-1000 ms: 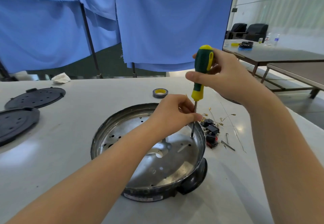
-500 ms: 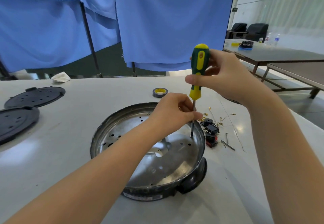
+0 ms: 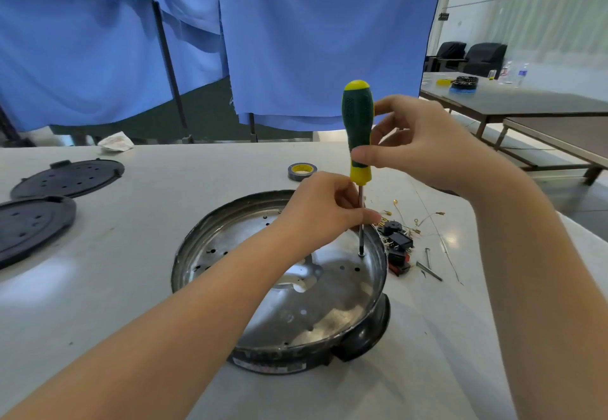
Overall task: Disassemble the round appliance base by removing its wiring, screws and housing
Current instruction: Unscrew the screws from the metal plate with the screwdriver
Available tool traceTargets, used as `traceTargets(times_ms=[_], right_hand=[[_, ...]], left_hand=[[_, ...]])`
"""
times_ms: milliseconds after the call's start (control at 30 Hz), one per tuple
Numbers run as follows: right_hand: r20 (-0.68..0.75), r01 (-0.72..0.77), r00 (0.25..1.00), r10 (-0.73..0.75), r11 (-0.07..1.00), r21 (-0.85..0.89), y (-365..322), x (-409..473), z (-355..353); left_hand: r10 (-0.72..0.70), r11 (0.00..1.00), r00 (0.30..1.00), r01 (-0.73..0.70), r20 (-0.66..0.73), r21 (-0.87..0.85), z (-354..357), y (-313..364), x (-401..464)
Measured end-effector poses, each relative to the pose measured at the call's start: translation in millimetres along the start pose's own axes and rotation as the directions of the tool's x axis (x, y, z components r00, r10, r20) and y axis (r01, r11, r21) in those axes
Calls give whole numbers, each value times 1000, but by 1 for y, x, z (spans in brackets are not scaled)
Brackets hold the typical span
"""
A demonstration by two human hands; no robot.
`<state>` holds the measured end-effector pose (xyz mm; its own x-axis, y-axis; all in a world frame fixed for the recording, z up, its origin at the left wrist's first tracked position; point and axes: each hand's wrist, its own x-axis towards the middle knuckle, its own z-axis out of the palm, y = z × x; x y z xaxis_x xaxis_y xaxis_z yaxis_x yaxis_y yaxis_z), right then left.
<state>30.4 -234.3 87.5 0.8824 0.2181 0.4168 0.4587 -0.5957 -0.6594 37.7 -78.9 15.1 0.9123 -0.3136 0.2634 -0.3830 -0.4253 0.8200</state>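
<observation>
Worktop: a pale grey worktop (image 3: 98, 304) with blue cloth (image 3: 296, 41) hanging behind it.
Round base: the round appliance base (image 3: 250, 291) sits on the worktop near the person, its shiny metal dish facing up, with a black housing (image 3: 365, 337) under its right side.
Left hand: the left hand (image 3: 320, 212) pinches the thin metal shaft of the screwdriver (image 3: 358, 123).
Screwdriver: it stands upright, its tip on a small screw (image 3: 361, 254) in the dish, I think.
Right hand: the right hand (image 3: 424, 143) holds the green and yellow handle with thumb and fingers.
Loose bits: black switch parts (image 3: 398, 245) and thin wires (image 3: 431, 219) lie just right of the base.
Tape: a tape roll (image 3: 302, 171) lies behind the base.
Lids: two black round covers (image 3: 49, 202) lie far left.
</observation>
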Motion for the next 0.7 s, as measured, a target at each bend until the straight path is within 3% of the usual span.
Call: traceTargets(times_ms=[400,567,700], right_hand=[[-19,38,999,-38,999,-22,0,2,7],[103,-21,995,3,985,173,1,1,1],[62,-44,997,41,998,49,4,2,4]], left_hand=[[-8,1000,997,10,74,-16,5,-3,1],[-29,998,973,41,227,-49,5,-6,-1],[-27,999,984,31,176,-25,5,-3,-1]])
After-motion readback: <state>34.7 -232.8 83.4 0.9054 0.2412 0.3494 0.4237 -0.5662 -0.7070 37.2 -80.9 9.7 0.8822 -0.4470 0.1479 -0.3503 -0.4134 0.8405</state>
